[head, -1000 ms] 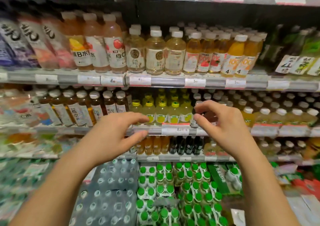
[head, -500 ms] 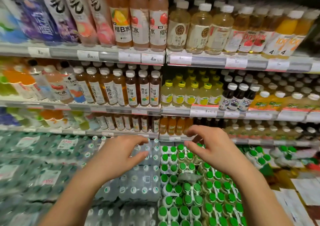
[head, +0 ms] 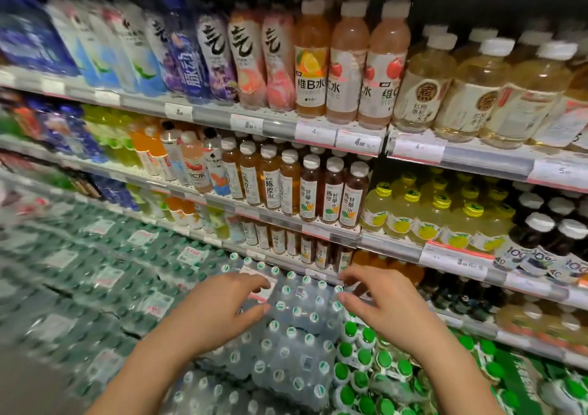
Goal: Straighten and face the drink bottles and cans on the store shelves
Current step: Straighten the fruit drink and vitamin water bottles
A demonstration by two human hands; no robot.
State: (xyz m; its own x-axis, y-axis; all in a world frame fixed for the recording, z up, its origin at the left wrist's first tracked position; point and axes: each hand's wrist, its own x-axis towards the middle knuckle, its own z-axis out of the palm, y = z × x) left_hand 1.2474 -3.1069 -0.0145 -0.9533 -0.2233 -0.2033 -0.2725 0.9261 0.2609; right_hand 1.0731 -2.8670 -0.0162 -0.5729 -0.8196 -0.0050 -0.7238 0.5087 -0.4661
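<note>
Between shelves, no bottle in hand. Left hand (head: 216,313) and right hand (head: 388,309) held out side by side over the shrink-wrapped water packs (head: 296,313), fingers loosely curved and spread, gripping nothing (touching nothing, as far as visible). Brown tea bottles (head: 310,189) on the middle shelf upright, labels forward; those on the lower shelf (head: 305,249) part hidden behind the rail (head: 286,263). Next move, by judgement: reach to the lower shelf, clearing its rail. Open room above the packs.
</note>
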